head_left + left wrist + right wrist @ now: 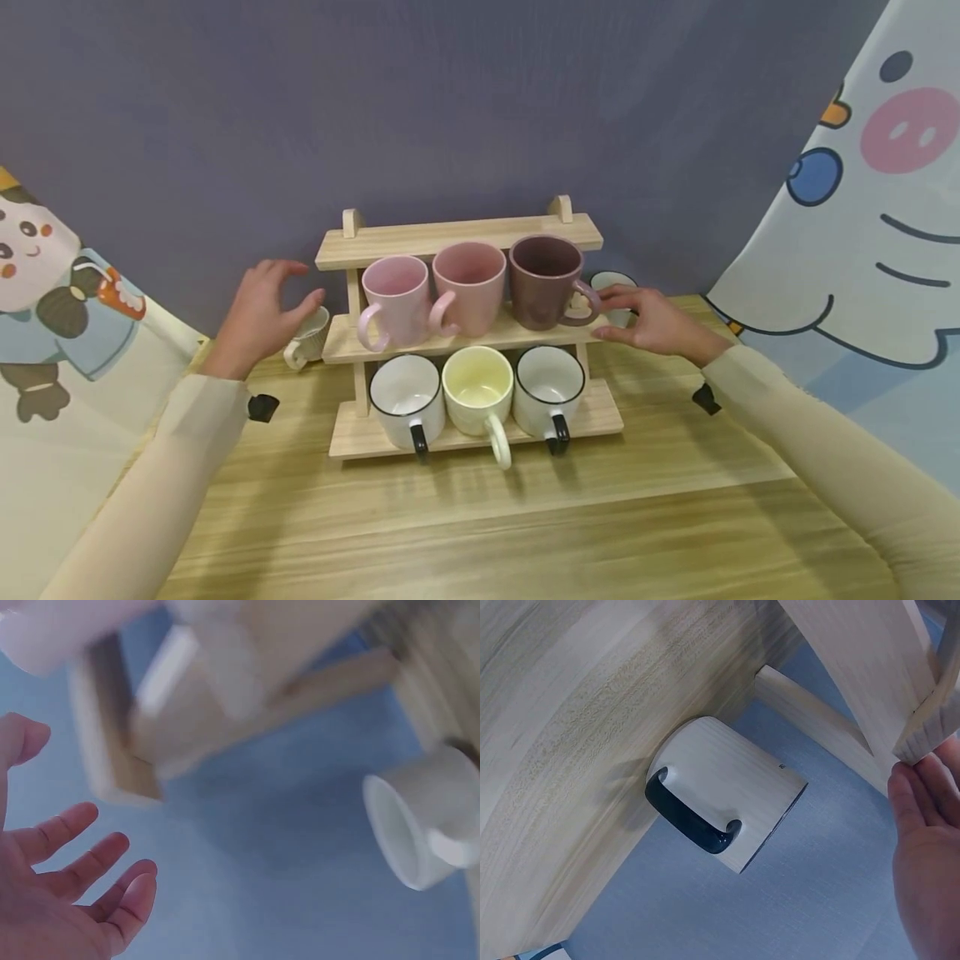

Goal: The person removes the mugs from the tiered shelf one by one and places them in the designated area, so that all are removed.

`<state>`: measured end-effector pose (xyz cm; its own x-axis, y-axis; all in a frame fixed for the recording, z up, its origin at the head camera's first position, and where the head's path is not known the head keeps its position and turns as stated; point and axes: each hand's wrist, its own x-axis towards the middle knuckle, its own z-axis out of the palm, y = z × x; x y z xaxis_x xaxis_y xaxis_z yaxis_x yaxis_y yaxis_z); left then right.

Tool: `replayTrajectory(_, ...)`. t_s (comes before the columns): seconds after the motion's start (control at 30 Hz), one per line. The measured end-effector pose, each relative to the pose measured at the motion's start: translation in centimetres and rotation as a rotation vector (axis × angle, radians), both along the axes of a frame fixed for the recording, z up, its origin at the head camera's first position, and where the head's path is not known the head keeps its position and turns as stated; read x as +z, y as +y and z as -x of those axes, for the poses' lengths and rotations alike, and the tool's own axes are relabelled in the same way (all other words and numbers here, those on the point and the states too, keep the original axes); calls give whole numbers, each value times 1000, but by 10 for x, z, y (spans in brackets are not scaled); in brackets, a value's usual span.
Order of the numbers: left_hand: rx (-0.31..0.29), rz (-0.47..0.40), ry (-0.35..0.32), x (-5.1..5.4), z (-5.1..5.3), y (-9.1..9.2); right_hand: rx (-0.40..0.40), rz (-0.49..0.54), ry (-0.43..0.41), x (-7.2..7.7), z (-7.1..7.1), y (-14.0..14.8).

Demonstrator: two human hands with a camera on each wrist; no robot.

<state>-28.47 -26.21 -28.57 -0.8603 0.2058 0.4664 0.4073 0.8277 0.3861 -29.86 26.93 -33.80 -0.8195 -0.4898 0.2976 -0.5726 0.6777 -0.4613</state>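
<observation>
A wooden tiered mug rack (600, 421) stands on the table. Its middle tier holds a lilac mug (397, 304), a pink mug (474, 292) and a dark mauve mug (536, 287). On the bottom tier sit a white black-rimmed mug (405, 408), a pale yellow mug (472, 396) and a second white black-rimmed mug (546, 392). My left hand (262, 312), thumb and fingers spread, hovers left of the rack near a white mug (435, 802). With thumb and fingers, my right hand (652, 321) grips the middle tier's right end; the fingertips (911, 787) are partly hidden.
Another white mug with a black handle (720, 787) stands behind the rack's right end. The rack's top shelf (457, 236) bears no mugs. Behind everything rises a grey-blue backdrop (450, 108), with printed cartoon cloth (847, 250) at the sides. Wood-grain tabletop (487, 542) extends in front.
</observation>
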Motion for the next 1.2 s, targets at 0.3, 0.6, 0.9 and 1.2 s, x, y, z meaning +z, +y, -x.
replayTrajectory(0.3, -143, 0, 97, 28, -26, 48, 6, 19, 16, -2, -1, 1)
replayTrajectory(0.6, -165, 54, -35, 40, -30, 80, 1, 34, 9, -3, -1, 2)
replayTrajectory(0.9, -188, 38, -88, 42, -17, 92, 21, 25, 25, -3, 0, 2)
replayTrajectory(1.2, -166, 77, -116, 47, -10, 98, 6, 25, 13, -5, 1, 3)
